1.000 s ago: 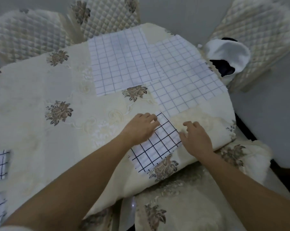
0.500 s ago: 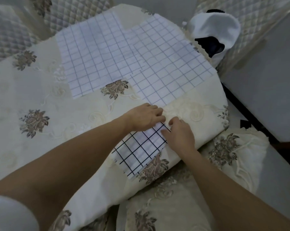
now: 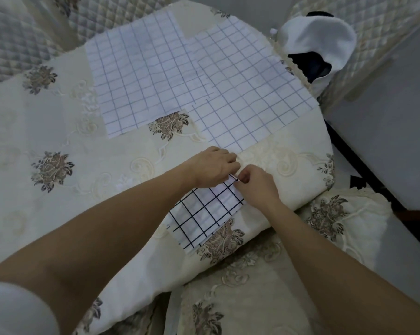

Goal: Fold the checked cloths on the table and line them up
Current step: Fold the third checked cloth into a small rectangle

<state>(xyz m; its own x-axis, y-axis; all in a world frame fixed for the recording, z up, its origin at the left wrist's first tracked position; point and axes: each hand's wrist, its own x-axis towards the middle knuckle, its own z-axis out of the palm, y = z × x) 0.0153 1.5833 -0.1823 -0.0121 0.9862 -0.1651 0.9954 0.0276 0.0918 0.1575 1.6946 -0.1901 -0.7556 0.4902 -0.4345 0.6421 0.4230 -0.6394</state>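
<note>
Dark cloth is laid folded at lower centre on the bench, long axis lower left to upper right. Its upper-right corner is pinched by fingers of the right hand and left hand, both equally near.

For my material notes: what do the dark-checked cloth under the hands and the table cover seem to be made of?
Dark-checked cloth: thin woven fabric, perhaps cotton, matte; it lies in flat folded layers. Table cover: thicker cream textile, slight sheen, raised embroidered flowers; fibre unclear.
</note>
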